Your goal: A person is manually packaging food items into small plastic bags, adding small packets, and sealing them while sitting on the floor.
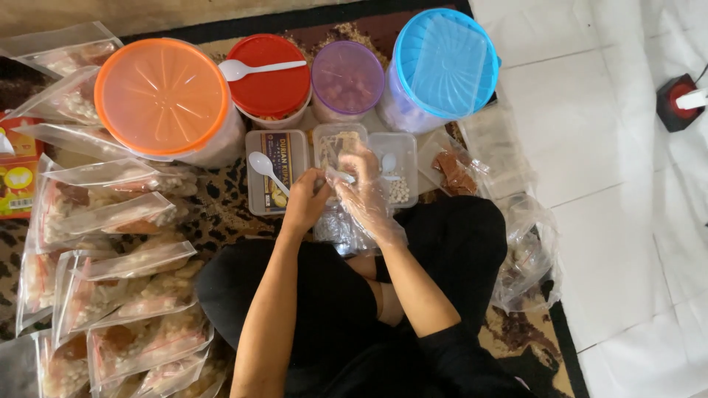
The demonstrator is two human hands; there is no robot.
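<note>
- Progress, done: a heap of filled clear plastic pouches (118, 295) lies on the patterned mat (221, 214) at the person's left, each showing pale and brown contents; judged from this pile, a good part of the packing is already finished.
- Progress, left: one clear plastic pouch (341, 227) sits open between the hands, just in front of the crossed legs; it appears only partly filled and not yet closed.
- Supplies: the large tub with the orange lid (162, 96), the tub with the red lid (268, 76), the small tub with the purple lid (347, 77) and the large tub with the blue lid (442, 63) all stand lidded; three shallow clear trays (332, 158) lie just beyond the hands.
- Left hand (304, 200): bare, fingers curled and pinched on the near rim of the open pouch, holding its mouth.
- Right hand (366, 193): covered by a thin transparent glove, fingers half bent above the pouch mouth, beside the middle tray; whether it grips a small pale piece cannot be told.
- Spoons: one white plastic spoon (267, 172) rests on the left tray, another white spoon (258, 68) on the red lid; neither is touched.
</note>
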